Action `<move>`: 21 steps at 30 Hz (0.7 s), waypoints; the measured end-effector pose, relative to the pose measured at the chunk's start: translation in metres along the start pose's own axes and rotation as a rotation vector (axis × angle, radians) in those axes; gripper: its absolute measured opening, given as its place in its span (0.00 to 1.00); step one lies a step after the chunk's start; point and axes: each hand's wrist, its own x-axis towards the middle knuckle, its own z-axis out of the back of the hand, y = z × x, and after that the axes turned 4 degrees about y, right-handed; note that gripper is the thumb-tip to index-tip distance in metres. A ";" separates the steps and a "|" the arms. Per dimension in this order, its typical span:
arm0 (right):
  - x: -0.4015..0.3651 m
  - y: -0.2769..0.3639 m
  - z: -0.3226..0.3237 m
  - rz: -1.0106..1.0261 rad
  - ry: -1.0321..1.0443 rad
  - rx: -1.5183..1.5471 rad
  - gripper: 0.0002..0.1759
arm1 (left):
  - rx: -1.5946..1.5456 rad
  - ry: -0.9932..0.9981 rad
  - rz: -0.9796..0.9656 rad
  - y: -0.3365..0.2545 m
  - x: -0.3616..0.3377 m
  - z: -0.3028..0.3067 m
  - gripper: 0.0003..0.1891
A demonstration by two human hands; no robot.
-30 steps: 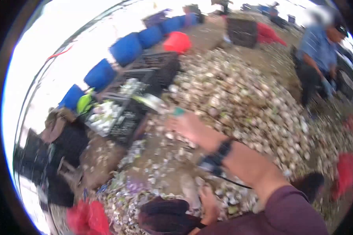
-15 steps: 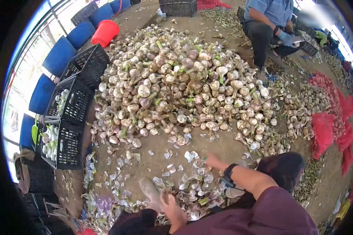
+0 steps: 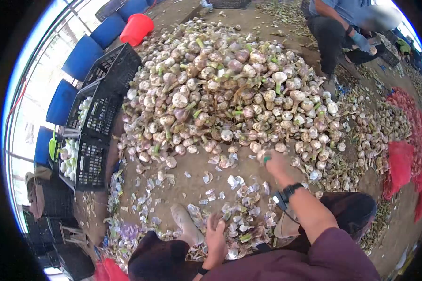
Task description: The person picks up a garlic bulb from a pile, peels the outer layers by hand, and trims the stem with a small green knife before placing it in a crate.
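Observation:
My right hand (image 3: 277,167) is stretched to the near edge of a big heap of garlic bulbs (image 3: 211,93), fingers blurred and close to a few bulbs there. A small green thing (image 3: 267,158) shows at its fingers; whether it is held or worn I cannot make out. Low between my knees is my left hand (image 3: 215,239), its thumb apart from its dark-looking, blurred fingers, with no bulb visible in it. Beside it lie loose garlic skins and cut stalks (image 3: 243,220) on the ground around my shoe (image 3: 185,225).
Black crates (image 3: 91,161), some holding whitish bulbs (image 3: 69,158), stand along the left, near blue barrels (image 3: 82,57) and a red bucket (image 3: 137,29). A co-worker (image 3: 335,33) with a gloved hand crouches at upper right. Red mesh sacks (image 3: 401,159) lie at right.
My right hand has moved forward from above the skins to the heap's near edge. My left hand has shifted slightly right in view, its fingers now more spread. The view has tilted a little.

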 end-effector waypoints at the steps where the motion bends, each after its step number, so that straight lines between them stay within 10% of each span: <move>1: -0.024 0.014 0.011 0.050 0.127 0.079 0.13 | 0.060 0.054 -0.046 -0.008 -0.005 -0.004 0.26; 8: -0.165 0.102 0.068 0.325 0.767 0.454 0.10 | -0.252 0.468 0.020 -0.013 -0.020 0.006 0.31; 17: -0.234 0.135 0.038 -0.160 0.645 0.838 0.09 | 0.141 0.361 -0.616 -0.016 -0.054 0.012 0.33; 21: -0.244 0.154 0.047 0.025 0.639 0.679 0.09 | 0.137 0.331 -0.593 -0.025 -0.070 0.021 0.32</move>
